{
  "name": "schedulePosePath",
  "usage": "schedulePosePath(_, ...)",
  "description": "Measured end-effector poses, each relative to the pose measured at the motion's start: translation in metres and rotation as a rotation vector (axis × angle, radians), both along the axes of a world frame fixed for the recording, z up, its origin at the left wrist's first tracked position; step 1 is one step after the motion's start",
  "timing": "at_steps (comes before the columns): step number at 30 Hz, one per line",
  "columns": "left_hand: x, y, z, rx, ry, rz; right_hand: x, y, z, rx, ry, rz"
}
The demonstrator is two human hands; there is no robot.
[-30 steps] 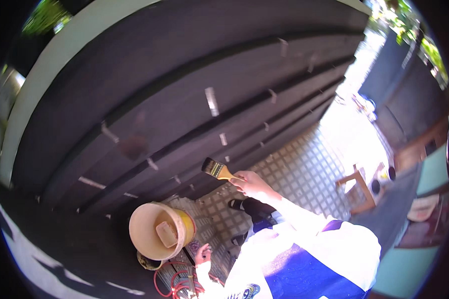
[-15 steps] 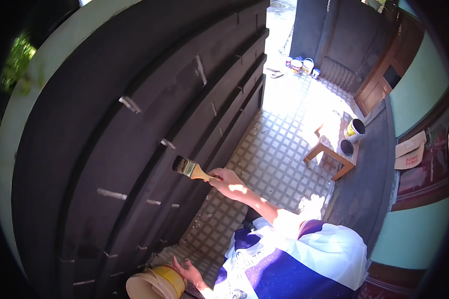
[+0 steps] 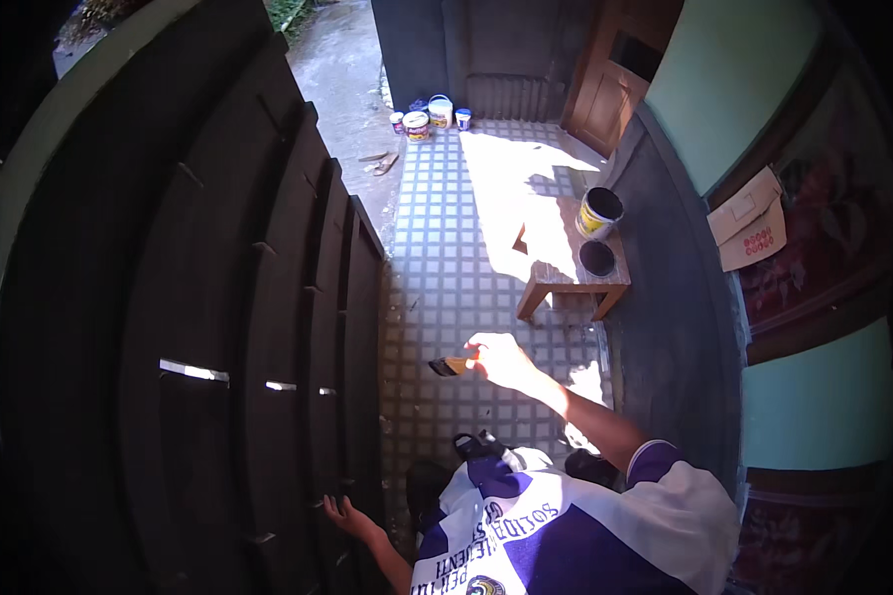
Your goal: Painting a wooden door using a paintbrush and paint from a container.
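In my right hand [image 3: 500, 360] is a flat paintbrush [image 3: 454, 366] with a wooden handle; its dark bristles point left. The brush is held over the tiled floor, clear of the dark slatted wall [image 3: 203, 297]. Low in the picture, my left hand [image 3: 347, 516] has its fingers spread, with nothing seen in it. That hand is nearest the lower part of the wall; I cannot tell whether it touches. Light strips show between some of the dark boards.
A low wooden table [image 3: 566, 276] stands ahead to the right, carrying a paint bucket [image 3: 599, 214] and a dark round container [image 3: 597, 259]. Several paint tubs [image 3: 417, 125] stand farther off, near a pair of sandals [image 3: 384, 164]. A cardboard piece [image 3: 749, 223] is by the right wall.
My view has swung right and toward the far end. The brush has drawn away from the dark wall with my right hand. The yellow-banded tub beside my left hand is out of view.
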State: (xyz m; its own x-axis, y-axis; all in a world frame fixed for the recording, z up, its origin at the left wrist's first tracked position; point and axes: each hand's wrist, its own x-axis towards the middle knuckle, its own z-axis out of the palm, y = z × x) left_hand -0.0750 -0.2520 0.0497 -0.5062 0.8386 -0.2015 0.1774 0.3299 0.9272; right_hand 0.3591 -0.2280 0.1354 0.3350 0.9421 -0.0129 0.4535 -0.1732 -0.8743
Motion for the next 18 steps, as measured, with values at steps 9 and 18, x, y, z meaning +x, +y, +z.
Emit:
schedulePosePath(9,0.147,0.272,0.004,-0.014,-0.128,-0.55,0.069,-0.141,-0.239,-0.269,0.015,-0.928)
schedulePosePath(18,0.393,0.475,-0.01,-0.091,-0.461,-0.849,0.014,-0.096,-0.296,-0.639,0.384,-1.916)
